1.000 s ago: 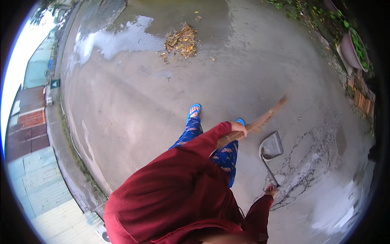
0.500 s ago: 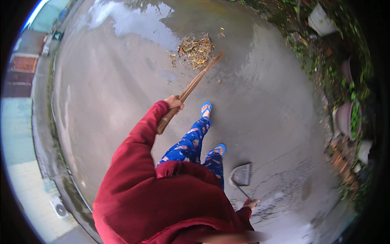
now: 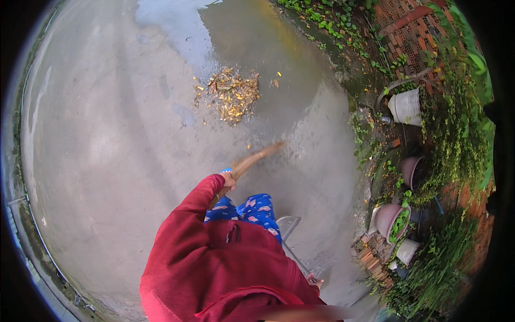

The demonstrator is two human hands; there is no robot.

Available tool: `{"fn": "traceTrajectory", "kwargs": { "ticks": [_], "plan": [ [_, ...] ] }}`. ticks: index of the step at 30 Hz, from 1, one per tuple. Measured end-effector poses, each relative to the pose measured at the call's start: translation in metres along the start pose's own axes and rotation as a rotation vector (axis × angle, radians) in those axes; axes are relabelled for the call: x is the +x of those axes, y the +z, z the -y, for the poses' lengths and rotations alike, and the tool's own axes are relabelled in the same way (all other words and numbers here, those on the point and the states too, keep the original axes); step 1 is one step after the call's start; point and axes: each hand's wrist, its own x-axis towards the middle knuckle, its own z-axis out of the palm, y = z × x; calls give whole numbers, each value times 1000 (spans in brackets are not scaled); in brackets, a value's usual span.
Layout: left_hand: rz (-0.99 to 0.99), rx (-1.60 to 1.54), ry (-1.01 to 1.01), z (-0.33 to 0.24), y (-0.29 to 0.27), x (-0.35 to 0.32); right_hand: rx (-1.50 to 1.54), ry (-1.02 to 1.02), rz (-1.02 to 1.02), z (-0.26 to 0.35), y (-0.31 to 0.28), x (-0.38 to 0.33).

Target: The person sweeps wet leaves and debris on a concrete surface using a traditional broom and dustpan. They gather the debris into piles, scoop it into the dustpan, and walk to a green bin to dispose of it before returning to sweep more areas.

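Observation:
My left hand (image 3: 228, 181) is closed around a brown bundled-stick broom (image 3: 251, 161). The broom slants up to the right, its bristle end slightly blurred above the wet ground. Beyond it lies a heap of yellow and brown leaves (image 3: 234, 96), apart from the bristles. Low at my right side, my right hand (image 3: 315, 280) is closed on the thin handle of a grey dustpan (image 3: 288, 226). The pan is beside my right leg, partly hidden behind my clothing; I cannot tell whether it touches the ground.
Wet concrete (image 3: 134, 161) surrounds me, with a puddle (image 3: 174, 32) past the leaves. Along the right edge stand a white pot (image 3: 406, 106), a pink planter (image 3: 387, 221) and stacked bricks (image 3: 373, 263) among plants. A kerb (image 3: 32, 214) curves along the left.
The broom's tip has come away from the leaf heap, nearer my body. The dustpan is now closer to my legs. My view has turned, showing more of the plants at right.

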Motion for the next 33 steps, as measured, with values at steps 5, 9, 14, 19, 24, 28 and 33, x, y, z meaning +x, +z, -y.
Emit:
{"fn": "traceTrajectory", "kwargs": {
  "ticks": [5, 9, 14, 19, 24, 28, 33],
  "plan": [
    [-346, -21, -134, -9, -84, 3, -47, -75, 232, 12, 106, -36],
    [-245, -423, 77, -45, -121, -34, -181, -205, 355, -9, 233, -37],
    [11, -933, 383, -182, -102, 11, -519, -141, 470, -28, 391, -52],
    [179, -1250, 436, -372, -106, 172, -760, -178, 778, -19, 500, -94],
    [279, -1286, 474, -472, -150, 294, -1137, -286, 645, -4, 576, -117],
    [109, -1308, 463, -401, -194, 324, -1255, -399, 709, -14, 617, -127],
    [261, -1880, 458, -243, -193, 266, -1318, -491, 821, -43, 651, -149]
  ]
}}
